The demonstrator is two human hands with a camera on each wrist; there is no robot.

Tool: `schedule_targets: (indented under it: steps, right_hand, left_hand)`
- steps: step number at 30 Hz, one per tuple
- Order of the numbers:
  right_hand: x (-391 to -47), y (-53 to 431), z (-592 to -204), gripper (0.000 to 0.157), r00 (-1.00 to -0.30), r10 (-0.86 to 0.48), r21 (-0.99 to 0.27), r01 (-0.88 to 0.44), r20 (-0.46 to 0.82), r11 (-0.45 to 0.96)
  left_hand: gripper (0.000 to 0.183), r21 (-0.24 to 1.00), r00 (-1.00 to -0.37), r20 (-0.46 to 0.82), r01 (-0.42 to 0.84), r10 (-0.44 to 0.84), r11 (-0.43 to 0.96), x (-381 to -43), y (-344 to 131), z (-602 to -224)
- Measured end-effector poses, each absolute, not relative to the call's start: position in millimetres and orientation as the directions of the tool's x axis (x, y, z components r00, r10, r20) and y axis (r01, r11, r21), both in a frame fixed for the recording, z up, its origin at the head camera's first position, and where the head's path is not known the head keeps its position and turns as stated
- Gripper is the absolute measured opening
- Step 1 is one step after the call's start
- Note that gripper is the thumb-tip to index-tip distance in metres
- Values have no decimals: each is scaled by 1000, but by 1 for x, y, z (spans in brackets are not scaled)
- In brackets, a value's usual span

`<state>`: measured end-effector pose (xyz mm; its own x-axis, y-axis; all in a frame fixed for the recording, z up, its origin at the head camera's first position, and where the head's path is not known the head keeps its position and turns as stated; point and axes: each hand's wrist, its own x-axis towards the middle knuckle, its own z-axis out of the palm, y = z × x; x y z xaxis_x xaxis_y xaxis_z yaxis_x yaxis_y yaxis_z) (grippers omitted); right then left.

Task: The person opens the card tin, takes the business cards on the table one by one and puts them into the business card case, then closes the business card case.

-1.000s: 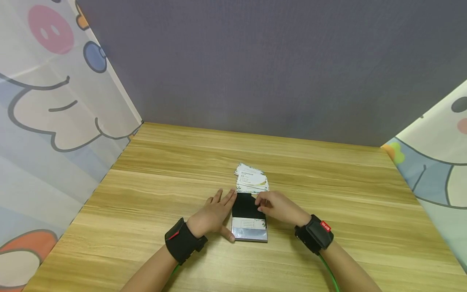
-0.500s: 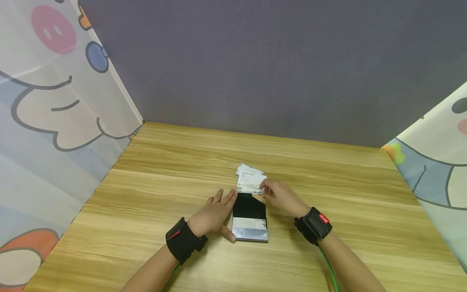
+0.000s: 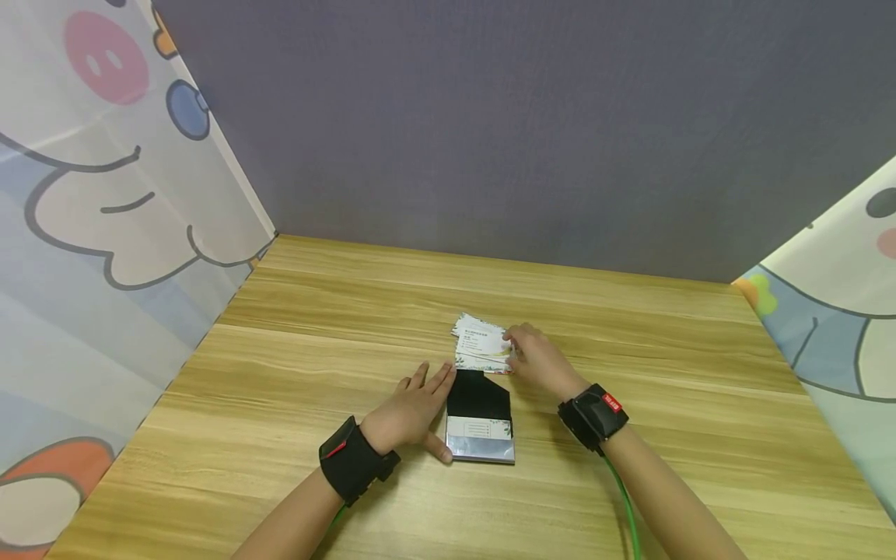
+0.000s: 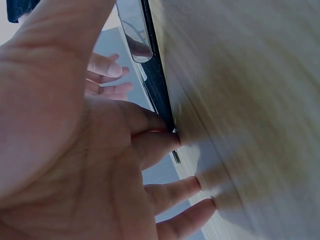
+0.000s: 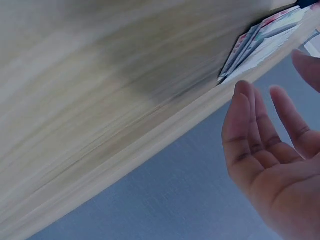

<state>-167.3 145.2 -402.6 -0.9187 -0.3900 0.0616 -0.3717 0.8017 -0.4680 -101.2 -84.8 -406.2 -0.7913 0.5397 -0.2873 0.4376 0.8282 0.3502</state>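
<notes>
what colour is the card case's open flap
The flap is black, clearest in the head view.

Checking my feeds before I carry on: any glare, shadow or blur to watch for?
Head view: mostly even light, some shine on the lower front of the card holder, small print on the loose cards too fine to read. Left wrist view: soft shadows on the table near the left hand. Right wrist view: bluish tint, soft-edged shadow across the table.
</notes>
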Motion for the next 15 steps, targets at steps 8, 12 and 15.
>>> schedule_targets:
  steps: [8, 12, 15]
  right_hand:
    - [-175, 142, -405, 40, -935, -353, -452, -323, 19, 832]
    - [-178, 141, -406, 42, -939, -343, -452, -303, -7, 839]
    - [-180, 140, -408, 43, -939, -343, -455, -301, -10, 838]
  left_hand:
    - [125, 350, -792, -290, 435, 538, 830, -101, -85, -406]
    - [125, 351, -792, -287, 437, 539, 828, -101, -85, -406]
    - [125, 353, -791, -283, 440, 542, 826, -101, -85, -406]
